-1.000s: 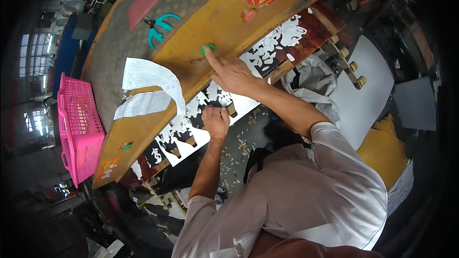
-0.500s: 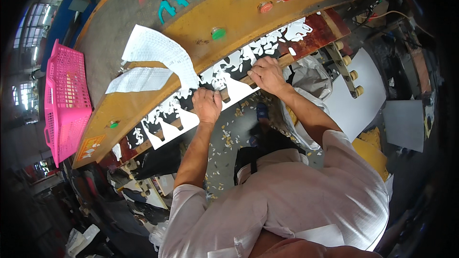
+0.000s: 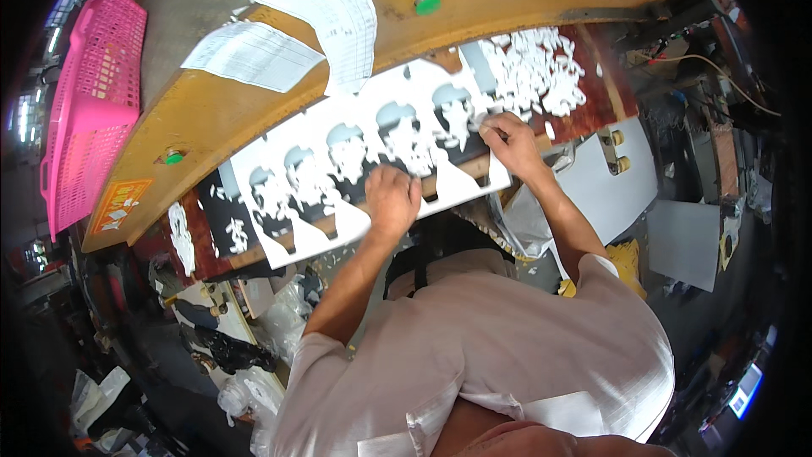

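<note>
A large white sheet with a row of rounded cut-outs and a toothed front edge lies slanted on the machine's bed. Loose white cut scraps lie in and around its openings. My left hand is at the middle of the sheet's front part, fingers curled down on it. At the sheet's right end, my right hand has its thumb and fingers closed at the edge. Both hands partly hide what is under their fingertips.
A yellow machine beam with green buttons runs behind the sheet. Curved white papers hang over it. A pink basket stands at left. More white scraps are heaped on the reddish board at right.
Much more of the white sheet and its cut-outs now shows in front of the beam. My left hand is further right and lower, my right hand further right. The view has shifted.
</note>
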A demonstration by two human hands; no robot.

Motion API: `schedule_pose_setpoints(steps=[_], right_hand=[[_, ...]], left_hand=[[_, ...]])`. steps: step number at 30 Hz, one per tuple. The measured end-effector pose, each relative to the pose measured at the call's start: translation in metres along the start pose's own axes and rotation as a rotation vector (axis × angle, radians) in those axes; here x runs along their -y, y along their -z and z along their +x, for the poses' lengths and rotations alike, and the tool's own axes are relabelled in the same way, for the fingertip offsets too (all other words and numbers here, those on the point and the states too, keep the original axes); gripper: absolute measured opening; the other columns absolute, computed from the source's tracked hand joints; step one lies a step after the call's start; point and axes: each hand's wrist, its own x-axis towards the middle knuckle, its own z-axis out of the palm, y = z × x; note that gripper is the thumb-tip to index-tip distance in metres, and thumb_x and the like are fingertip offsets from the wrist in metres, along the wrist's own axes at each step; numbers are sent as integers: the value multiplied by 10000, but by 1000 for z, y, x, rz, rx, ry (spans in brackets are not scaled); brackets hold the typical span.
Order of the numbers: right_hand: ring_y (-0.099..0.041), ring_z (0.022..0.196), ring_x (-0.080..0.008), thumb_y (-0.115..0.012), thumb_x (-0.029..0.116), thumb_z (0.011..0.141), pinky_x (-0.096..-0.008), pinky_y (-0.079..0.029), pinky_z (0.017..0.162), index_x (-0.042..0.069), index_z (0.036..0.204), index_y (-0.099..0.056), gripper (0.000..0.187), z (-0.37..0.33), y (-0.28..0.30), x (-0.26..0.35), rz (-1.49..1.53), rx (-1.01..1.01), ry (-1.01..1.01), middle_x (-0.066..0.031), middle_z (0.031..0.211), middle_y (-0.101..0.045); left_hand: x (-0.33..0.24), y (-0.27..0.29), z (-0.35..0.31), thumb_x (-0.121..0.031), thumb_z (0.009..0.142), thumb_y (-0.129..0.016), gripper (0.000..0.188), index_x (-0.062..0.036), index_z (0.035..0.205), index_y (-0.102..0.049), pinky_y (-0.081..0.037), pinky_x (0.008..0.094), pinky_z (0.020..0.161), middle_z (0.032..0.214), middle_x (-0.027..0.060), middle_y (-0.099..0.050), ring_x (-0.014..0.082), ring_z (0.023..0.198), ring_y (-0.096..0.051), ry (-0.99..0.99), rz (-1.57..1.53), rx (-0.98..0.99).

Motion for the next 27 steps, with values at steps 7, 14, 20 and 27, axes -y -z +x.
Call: schedule_pose_setpoints(steps=[7,14,20,27], right_hand=[[-569,1323,-486,-845,453,834,-495,-470,1147,71,1447,-648,749,103,-39,40,-379,-69,234,-297,1484,-568],[-529,1379,-475,-891,397,794,-516,-485,1168,205,1429,-725,684,154,-100,52,-622,133,183,-189,1603,-504],[-698,997,-132,-885,159,833,-303,-567,927,87,1325,-788,507,206,-13,72,91,189,-137,-52,1144,-783],[-742,1060,-233,-638,309,1026,-344,-592,925,46,1467,-643,513,179,102,118,667,-261,-254,-136,1241,-757]], left_hand=[[16,-13,61,-109,841,-756,135,-49,961,-738,-470,488,996,1134,109,-691,353,1134,-625,-84,-209,-65],[67,-51,106,-286,896,-740,439,-152,1314,-748,-323,563,1239,1469,121,-611,349,1466,-477,-241,-29,66],[65,-51,105,-295,878,-744,460,-173,1322,-749,-323,550,1236,1476,113,-590,342,1459,-459,-245,-52,72],[64,-54,100,-287,897,-737,476,-168,1358,-735,-310,550,1247,1515,118,-564,344,1482,-433,-234,-61,58]])
